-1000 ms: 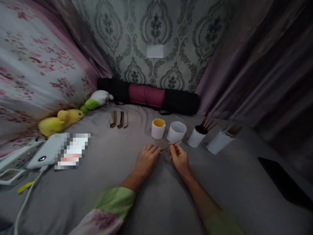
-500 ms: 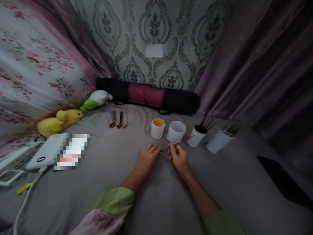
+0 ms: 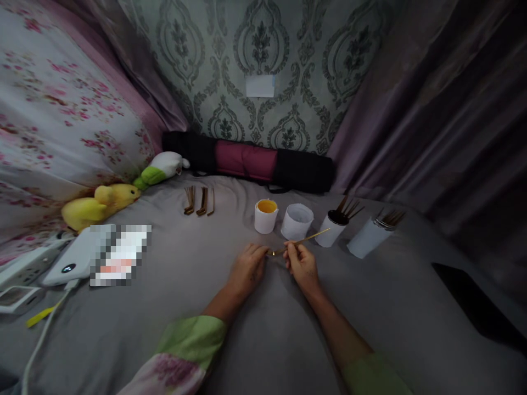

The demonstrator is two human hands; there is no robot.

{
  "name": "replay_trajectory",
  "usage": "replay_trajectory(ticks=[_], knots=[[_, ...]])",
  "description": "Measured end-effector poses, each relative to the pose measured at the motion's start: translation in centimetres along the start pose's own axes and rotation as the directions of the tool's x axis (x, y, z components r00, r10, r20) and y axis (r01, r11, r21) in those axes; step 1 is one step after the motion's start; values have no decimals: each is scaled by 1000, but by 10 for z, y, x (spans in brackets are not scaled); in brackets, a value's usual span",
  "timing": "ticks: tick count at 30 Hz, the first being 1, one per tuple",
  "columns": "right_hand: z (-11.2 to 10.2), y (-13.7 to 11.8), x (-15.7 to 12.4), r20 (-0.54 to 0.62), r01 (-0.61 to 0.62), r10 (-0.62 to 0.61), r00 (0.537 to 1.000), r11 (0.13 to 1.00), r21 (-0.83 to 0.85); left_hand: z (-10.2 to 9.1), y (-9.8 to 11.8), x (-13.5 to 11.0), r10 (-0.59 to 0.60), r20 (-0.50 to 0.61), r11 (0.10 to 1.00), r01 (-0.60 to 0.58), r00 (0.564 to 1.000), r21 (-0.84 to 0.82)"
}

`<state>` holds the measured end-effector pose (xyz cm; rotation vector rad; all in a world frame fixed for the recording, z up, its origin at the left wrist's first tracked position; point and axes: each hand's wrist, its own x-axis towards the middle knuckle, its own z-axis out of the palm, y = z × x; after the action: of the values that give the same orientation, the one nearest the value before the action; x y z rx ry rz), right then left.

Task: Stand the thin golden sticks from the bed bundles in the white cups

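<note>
My right hand pinches a thin golden stick that slants up to the right toward the cups. My left hand rests on the grey bed sheet with its fingertips closed at the stick's lower end. Just beyond my hands stand a white cup with a yellow inside and an empty white cup. Further right, a white cup holding sticks stands upright and another cup of sticks leans over.
Three small bundles of sticks lie further back on the sheet. A yellow plush toy, a green and white plush, a power bank and a cable lie left. A black and maroon bolster lines the wall. A dark phone lies right.
The stick in my right hand has swung up, its far tip now raised toward the cup of sticks. My left fingertips have closed in on its lower end.
</note>
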<state>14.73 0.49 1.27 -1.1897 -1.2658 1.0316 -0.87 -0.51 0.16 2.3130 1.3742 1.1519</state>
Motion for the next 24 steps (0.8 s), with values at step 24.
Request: replay_trajectory(ticks=[24], knots=[[-3,10,4,-96,9,-17,995,996,-84,-2,12,9,-551,378,207,560,744,-802]])
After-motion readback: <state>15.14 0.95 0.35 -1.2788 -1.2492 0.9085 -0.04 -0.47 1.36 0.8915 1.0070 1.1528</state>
